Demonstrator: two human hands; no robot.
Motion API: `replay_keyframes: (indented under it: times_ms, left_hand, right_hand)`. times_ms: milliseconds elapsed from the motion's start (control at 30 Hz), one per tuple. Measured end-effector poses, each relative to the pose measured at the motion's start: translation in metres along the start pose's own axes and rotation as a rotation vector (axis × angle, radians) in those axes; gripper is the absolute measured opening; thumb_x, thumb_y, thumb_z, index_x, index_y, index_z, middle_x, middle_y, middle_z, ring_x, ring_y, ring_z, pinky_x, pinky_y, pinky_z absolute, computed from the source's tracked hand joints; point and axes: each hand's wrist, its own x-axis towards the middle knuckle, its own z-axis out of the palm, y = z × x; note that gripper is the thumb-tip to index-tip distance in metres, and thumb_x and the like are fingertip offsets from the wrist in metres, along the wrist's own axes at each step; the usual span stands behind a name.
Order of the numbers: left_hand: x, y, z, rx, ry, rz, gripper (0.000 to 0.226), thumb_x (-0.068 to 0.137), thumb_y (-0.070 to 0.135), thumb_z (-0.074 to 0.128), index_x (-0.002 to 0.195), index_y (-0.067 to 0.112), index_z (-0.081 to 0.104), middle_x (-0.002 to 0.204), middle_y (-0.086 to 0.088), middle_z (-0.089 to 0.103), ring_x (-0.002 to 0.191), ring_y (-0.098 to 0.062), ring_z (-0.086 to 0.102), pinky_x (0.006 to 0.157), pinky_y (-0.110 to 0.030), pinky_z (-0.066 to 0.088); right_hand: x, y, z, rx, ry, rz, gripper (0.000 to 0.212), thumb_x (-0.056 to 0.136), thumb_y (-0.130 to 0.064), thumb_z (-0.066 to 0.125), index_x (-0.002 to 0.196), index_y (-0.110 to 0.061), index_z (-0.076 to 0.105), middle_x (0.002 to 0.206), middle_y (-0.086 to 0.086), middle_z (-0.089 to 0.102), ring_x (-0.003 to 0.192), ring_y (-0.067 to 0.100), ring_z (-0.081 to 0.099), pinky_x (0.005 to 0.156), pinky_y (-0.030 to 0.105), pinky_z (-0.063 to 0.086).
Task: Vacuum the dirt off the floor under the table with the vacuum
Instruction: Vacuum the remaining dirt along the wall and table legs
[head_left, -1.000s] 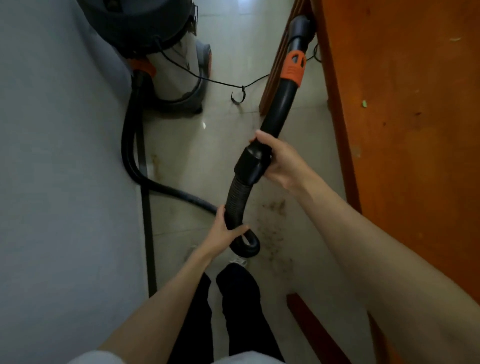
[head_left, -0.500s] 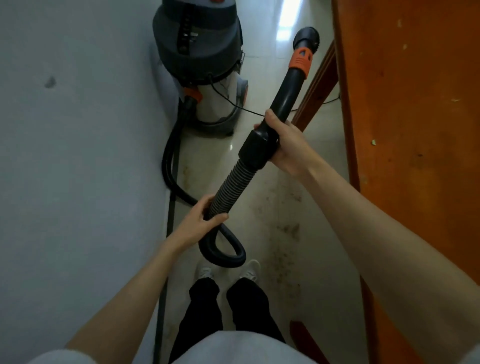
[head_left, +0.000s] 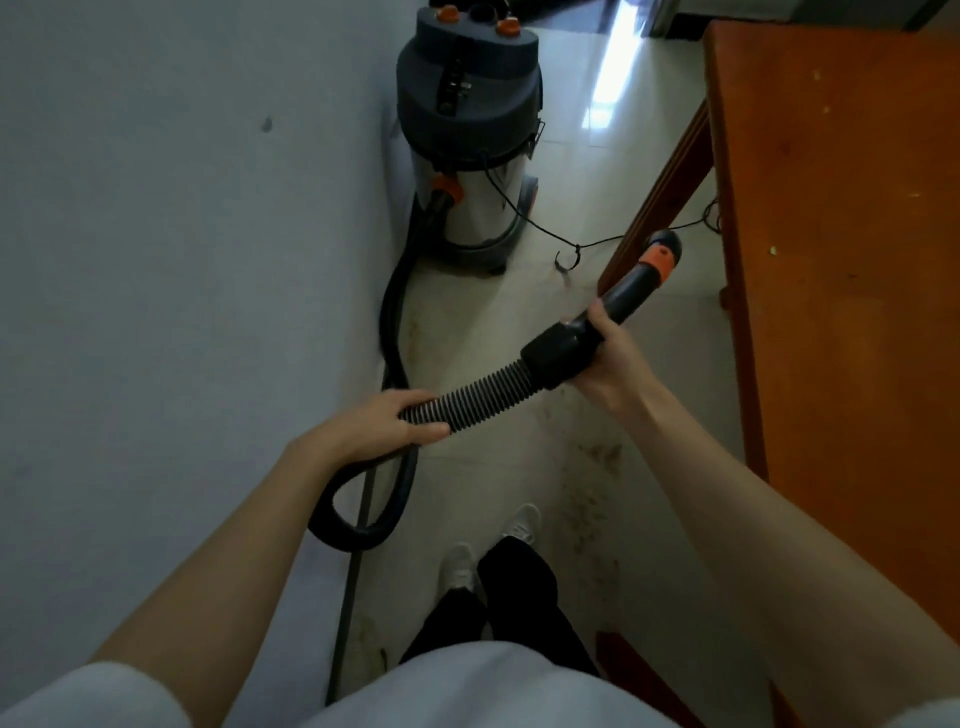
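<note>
A grey and steel canister vacuum (head_left: 470, 135) stands on the floor by the wall. Its black ribbed hose (head_left: 483, 392) loops down past my feet and rises to a black handle with an orange collar (head_left: 655, 262). My right hand (head_left: 610, 364) grips the handle just behind the cuff. My left hand (head_left: 384, 423) holds the ribbed hose lower down. The open nozzle end points away, toward the table leg. Brown dirt (head_left: 597, 493) is scattered on the pale tiles beside the orange wooden table (head_left: 841, 260).
A grey wall (head_left: 182, 260) closes the left side. The vacuum's power cord (head_left: 571, 249) trails across the floor under the table. A slanted table leg (head_left: 660, 197) stands ahead. My white shoes (head_left: 488, 551) are below, and another wooden leg (head_left: 639, 670) is near them.
The view has tilted up, showing the whole vacuum. The hose and handle have swung lower and flatter, and the nozzle end now sits near the table leg. Both hands keep their hold.
</note>
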Motion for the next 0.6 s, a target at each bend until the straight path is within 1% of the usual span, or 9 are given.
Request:
replay_keyframes:
  times_ms: [67,133,200,233,300,367,400,467,600]
  left_hand:
    - [-0.015,-0.028,0.028,-0.063,-0.069,-0.037,0.028,0.092,0.033,0.057,0.118,0.032,0.05,0.101,0.011,0.057,0.092,-0.007,0.055,0.069,-0.008,0.039]
    - [-0.024,-0.057,0.052,-0.124,-0.124,-0.077,0.028,0.092,0.031,0.058,0.118,0.034,0.049,0.102,0.01,0.058,0.094,-0.008,0.056,0.072,-0.011,0.04]
    - [-0.026,-0.082,0.072,-0.18,-0.17,-0.122,0.032,0.091,0.027,0.059,0.122,0.031,0.051,0.104,0.009,0.06,0.098,-0.011,0.057,0.076,-0.016,0.043]
    - [-0.025,-0.091,0.081,-0.211,-0.195,-0.151,0.034,0.091,0.025,0.059,0.124,0.029,0.051,0.105,0.008,0.06,0.098,-0.01,0.057,0.079,-0.018,0.044]
    - [-0.017,-0.104,0.097,-0.272,-0.237,-0.212,0.039,0.091,0.021,0.06,0.128,0.027,0.05,0.109,0.008,0.06,0.103,-0.011,0.057,0.09,-0.023,0.045]
    - [-0.004,-0.112,0.116,-0.299,-0.3,-0.247,0.046,0.091,0.021,0.06,0.134,0.025,0.046,0.12,0.004,0.058,0.114,-0.013,0.054,0.101,-0.028,0.042]
    - [0.004,-0.116,0.125,-0.3,-0.325,-0.26,0.049,0.091,0.022,0.06,0.137,0.024,0.043,0.125,0.002,0.056,0.118,-0.014,0.052,0.103,-0.028,0.04]
    - [0.02,-0.118,0.139,-0.292,-0.342,-0.267,0.05,0.091,0.024,0.059,0.138,0.021,0.042,0.126,0.002,0.054,0.119,-0.014,0.051,0.1,-0.024,0.041]
    - [0.042,-0.111,0.155,-0.314,-0.312,-0.248,0.044,0.094,0.029,0.053,0.136,0.02,0.044,0.123,0.005,0.053,0.117,-0.01,0.049,0.08,-0.003,0.039]
  right_hand:
    - [-0.004,0.03,-0.009,-0.086,0.053,0.009,0.022,0.096,-0.024,0.052,0.112,-0.009,0.046,0.094,0.009,0.056,0.093,0.025,0.057,0.08,0.042,0.05]
    - [-0.004,0.059,-0.018,-0.166,0.102,0.014,0.023,0.096,-0.021,0.053,0.113,-0.008,0.044,0.085,0.007,0.055,0.082,0.02,0.057,0.078,0.039,0.051]
    - [0.001,0.083,-0.028,-0.222,0.133,0.039,0.021,0.096,-0.021,0.054,0.11,-0.007,0.044,0.079,0.005,0.056,0.075,0.019,0.058,0.071,0.037,0.051]
    - [0.005,0.093,-0.034,-0.236,0.143,0.055,0.02,0.096,-0.021,0.054,0.108,-0.008,0.044,0.078,0.005,0.056,0.073,0.019,0.058,0.069,0.037,0.05]
    - [0.015,0.106,-0.047,-0.248,0.149,0.073,0.016,0.097,-0.02,0.053,0.103,-0.009,0.045,0.077,0.005,0.055,0.07,0.018,0.058,0.066,0.036,0.051]
    - [0.026,0.112,-0.062,-0.263,0.161,0.075,0.013,0.097,-0.018,0.053,0.103,-0.009,0.045,0.076,0.005,0.055,0.069,0.017,0.058,0.066,0.034,0.052]
    - [0.033,0.113,-0.069,-0.272,0.168,0.073,0.013,0.097,-0.017,0.053,0.104,-0.01,0.045,0.076,0.005,0.055,0.069,0.017,0.058,0.066,0.033,0.052]
    - [0.043,0.112,-0.084,-0.287,0.176,0.063,0.013,0.097,-0.016,0.053,0.106,-0.01,0.046,0.077,0.004,0.056,0.07,0.016,0.059,0.068,0.033,0.052]
    - [0.059,0.106,-0.102,-0.28,0.177,0.031,0.011,0.097,-0.013,0.053,0.105,-0.01,0.045,0.075,0.004,0.054,0.069,0.017,0.057,0.074,0.035,0.052]
